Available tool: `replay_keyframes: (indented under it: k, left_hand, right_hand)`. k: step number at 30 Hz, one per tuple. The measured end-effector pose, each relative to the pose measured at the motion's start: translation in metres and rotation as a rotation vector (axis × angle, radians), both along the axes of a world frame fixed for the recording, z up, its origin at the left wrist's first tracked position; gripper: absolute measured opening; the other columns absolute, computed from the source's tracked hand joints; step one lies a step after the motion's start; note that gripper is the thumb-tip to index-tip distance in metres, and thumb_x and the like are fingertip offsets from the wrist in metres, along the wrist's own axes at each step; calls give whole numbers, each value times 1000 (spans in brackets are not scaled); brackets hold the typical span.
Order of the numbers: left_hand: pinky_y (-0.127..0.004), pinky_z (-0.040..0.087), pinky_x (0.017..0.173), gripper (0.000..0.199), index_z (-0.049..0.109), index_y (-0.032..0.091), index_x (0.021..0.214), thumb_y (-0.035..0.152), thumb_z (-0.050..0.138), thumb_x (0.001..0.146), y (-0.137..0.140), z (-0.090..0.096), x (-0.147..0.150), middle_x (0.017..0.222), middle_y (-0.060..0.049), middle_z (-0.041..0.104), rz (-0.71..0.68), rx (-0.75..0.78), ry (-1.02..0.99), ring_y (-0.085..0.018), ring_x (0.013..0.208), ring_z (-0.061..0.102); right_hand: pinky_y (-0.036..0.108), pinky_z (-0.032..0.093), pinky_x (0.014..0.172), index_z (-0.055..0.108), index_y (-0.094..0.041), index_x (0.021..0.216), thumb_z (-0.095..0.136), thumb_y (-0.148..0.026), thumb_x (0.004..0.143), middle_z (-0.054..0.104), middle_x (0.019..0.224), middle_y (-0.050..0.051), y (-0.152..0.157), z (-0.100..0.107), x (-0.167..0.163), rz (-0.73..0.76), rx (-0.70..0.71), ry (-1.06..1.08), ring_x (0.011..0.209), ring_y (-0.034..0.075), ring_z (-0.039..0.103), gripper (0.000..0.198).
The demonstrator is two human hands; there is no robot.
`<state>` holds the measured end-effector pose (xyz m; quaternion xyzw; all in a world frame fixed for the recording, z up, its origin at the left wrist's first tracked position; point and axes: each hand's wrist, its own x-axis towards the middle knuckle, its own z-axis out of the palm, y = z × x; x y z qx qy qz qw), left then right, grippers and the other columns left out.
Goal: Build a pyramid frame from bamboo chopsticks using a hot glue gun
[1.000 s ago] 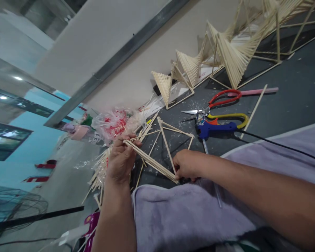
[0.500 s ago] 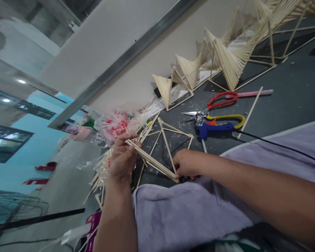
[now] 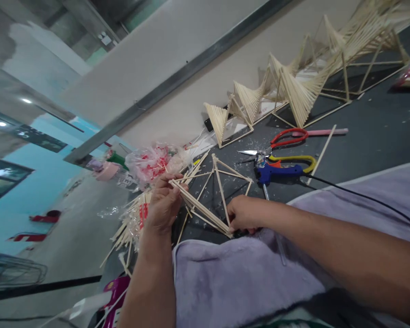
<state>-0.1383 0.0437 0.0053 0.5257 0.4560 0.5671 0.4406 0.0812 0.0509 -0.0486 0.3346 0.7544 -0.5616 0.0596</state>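
Observation:
A small frame of thin wooden sticks [image 3: 219,187] stands on the dark table between my hands. Several sticks [image 3: 203,208] lie side by side along its near edge. My left hand [image 3: 166,200] pinches the upper left corner, where the stick ends meet. At the lower right corner my right hand [image 3: 242,213] has its fingers closed round the joint; the fingertips are partly hidden. A blue glue gun [image 3: 280,171] lies right of the frame, against scissors [image 3: 290,134] with one red and one yellow handle.
Finished twisted stick models [image 3: 299,93] line the wall side of the table [image 3: 372,132]. Loose sticks [image 3: 125,232] and plastic bags [image 3: 153,159] lie to the left. A purple towel [image 3: 239,278] covers the near edge. A pink tube [image 3: 328,132] and a single stick [image 3: 323,152] rest at right.
The view has shifted slightly, so the background sits a little differently. Both hands keep their hold on the same corners of the stick frame.

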Motion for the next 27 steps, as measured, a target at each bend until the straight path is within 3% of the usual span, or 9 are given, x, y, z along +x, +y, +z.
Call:
replay_keyframes:
  k: [18, 27]
  left_hand:
    - [-21, 45, 65, 31, 50, 21, 93, 15, 67, 68, -3, 0, -3, 99, -2, 57, -107, 28, -85, -10, 71, 60]
    - [-20, 45, 62, 31, 56, 21, 91, 16, 70, 65, -2, 0, 0, 98, -1, 59, -96, 33, -89, -9, 69, 59]
  right_hand:
    - [14, 36, 36, 63, -16, 82, 59, -26, 69, 52, 51, -5, -2, -11, 0, -8, -7, 119, 36, 5, 46, 17]
    - [13, 35, 35, 64, -15, 80, 61, -26, 71, 51, 48, -6, -1, -9, 0, 3, 24, 91, 34, 4, 46, 15]
